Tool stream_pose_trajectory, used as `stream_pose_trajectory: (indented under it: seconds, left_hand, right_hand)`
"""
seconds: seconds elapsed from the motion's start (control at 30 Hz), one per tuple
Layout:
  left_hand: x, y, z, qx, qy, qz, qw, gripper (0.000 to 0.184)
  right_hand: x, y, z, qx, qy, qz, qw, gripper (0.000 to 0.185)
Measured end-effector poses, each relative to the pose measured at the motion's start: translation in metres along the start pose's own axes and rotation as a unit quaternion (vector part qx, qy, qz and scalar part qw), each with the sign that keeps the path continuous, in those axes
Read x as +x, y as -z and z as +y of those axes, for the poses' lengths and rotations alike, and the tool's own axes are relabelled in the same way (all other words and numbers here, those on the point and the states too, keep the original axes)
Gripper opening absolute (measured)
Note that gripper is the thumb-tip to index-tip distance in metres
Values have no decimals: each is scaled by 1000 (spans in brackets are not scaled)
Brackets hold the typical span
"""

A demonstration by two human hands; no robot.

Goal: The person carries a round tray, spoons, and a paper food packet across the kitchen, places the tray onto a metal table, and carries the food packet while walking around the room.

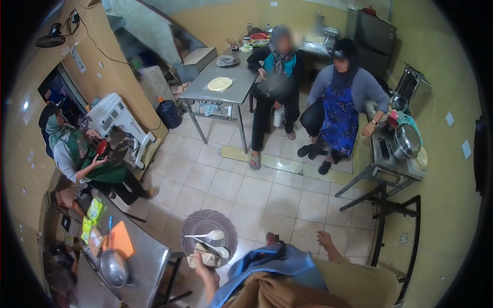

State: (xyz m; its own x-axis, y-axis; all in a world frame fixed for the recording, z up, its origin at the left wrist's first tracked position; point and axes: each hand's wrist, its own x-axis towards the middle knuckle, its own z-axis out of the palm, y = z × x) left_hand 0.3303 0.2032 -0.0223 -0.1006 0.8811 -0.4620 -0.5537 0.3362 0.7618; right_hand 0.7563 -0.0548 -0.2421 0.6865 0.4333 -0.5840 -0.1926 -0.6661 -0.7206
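Note:
My left hand (pixel 206 274) is at the bottom centre-left, its fingers round a pale folded wrapper or cloth (pixel 197 260), which I cannot make out exactly. Just beyond it is a round purple-grey woven basket (pixel 208 218), with two white spoons (pixel 215 234) lying across its opening. The hand overlaps the basket's near edge. My right hand (pixel 324 239) hangs to the right of my body, above the tiled floor, touching nothing; its fingers are loosely curled and apart, with nothing between them.
A metal table (pixel 149 251) at lower left bears an orange board (pixel 121 239) and a steel bowl (pixel 114 268). Two people sit beyond the floor tiles; another stands at left with a red bowl (pixel 103 148). A small table (pixel 377 154) at right holds a large pot (pixel 405 141).

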Motion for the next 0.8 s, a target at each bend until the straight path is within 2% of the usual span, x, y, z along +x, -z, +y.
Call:
stream_pose_trajectory:
  seconds: [0.03, 0.2, 0.27, 0.33, 0.4, 0.47, 0.53, 0.63, 0.67, 0.8]
  left_hand:
    - [1, -2, -7, -8, -7, 7, 1000, 58]
    - [-5, -8, -24, -44, -8, 49, 998, 62]
    - [-7, -6, -25, -39, -7, 56, 998, 64]
    - [-6, -9, -23, -51, -9, 100, 994, 61]
    - [-2, -14, -16, -41, -15, 124, 991, 62]
    - [7, -17, -8, -34, -21, 130, 991, 63]
    - [18, -24, 1, -12, -16, 128, 992, 65]
    - [52, -27, 10, -1, -22, 102, 995, 65]
    - [66, -26, 14, -3, -26, 89, 996, 65]
    - [120, -46, 44, 1, -7, 86, 996, 62]
  right_hand:
    - [30, 8, 0, -19, 35, 8, 999, 32]
    - [104, 1, -44, -138, 61, 33, 988, 25]
    - [130, -25, -53, -169, 133, 6, 977, 23]
    - [140, -55, -64, -173, 300, -32, 938, 24]
    - [142, -95, -81, -73, 200, -136, 968, 24]
    - [117, -130, -107, -104, 183, -163, 964, 26]
    - [97, -158, -125, -179, 200, -185, 945, 26]
    - [86, -190, -130, -213, 183, -251, 926, 28]
    - [92, -199, -122, -271, 265, -228, 897, 30]
    - [84, -190, -140, -194, 63, -192, 960, 33]
